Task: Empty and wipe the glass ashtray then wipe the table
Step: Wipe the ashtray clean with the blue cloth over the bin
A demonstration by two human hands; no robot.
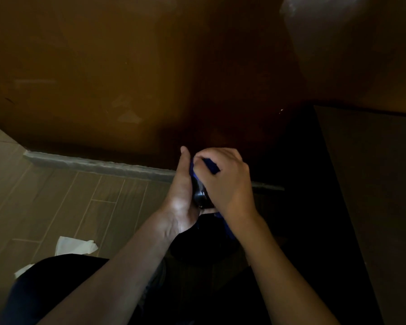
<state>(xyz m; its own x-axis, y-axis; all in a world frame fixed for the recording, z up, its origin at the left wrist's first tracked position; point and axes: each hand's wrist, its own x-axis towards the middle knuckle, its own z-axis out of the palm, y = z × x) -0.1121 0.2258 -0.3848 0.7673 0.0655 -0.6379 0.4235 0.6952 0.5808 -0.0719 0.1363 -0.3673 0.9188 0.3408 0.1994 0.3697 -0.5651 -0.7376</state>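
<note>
Legible text, labels, brands, numbers, signs: none. The view is dim; no writing can be read on any item or on the surface (127,66).

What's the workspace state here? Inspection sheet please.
Surface: brown table, dim, faint smudges.
Job's things: glass ashtray held between both hands, mostly hidden; blue cloth pressed against it.
Clutter: white tissues on the tiled floor.
Grippers: left hand cups the ashtray; right hand grips the cloth.
Cables: nothing seen.
Surroundings: dark cabinet side at right; pale object top right, unclear.
</note>
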